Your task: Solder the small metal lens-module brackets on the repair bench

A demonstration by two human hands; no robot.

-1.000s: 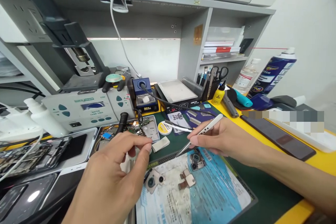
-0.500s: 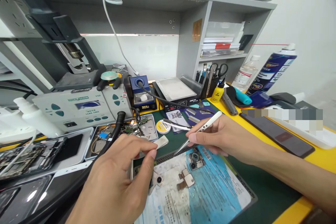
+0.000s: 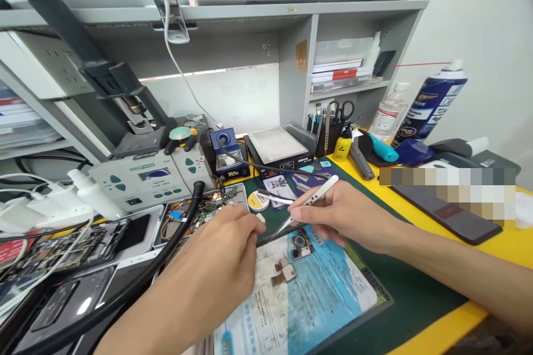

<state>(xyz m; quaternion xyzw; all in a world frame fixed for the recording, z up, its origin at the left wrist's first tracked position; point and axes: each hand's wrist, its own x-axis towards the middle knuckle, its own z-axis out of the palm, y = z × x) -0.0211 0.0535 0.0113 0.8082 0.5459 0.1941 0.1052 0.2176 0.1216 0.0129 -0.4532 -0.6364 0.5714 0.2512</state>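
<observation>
the slim pale metal tweezers with round holes [image 3: 315, 196] slant near the picture's centre, pinched between thumb and fingers of my right hand [image 3: 333, 213]; their tips are by the far edge of the blue-and-white printed mat [image 3: 328, 294]. from those tips, a black twin-lens camera module [image 3: 300, 244] lies at four o'clock, a silver-and-brown ribboned part [image 3: 288, 273] nearer six. at eight, my left hand [image 3: 227, 249] curls, fingertips hidden; i can't tell whether it pinches anything.

Location: I place this as an electronics repair workshop, at a bench [image 3: 441, 333]. Evidence: on the left, a console [image 3: 156, 178] marked LEAD FREE, an opened device [image 3: 79, 250] and bare circuit boards [image 3: 211, 205]; far centre, a blue station [image 3: 230, 167] with a lit readout; near centre, a camera module [image 3: 300, 244] on a printed pad [image 3: 310, 310]; far right, a spray can [image 3: 432, 102].
</observation>
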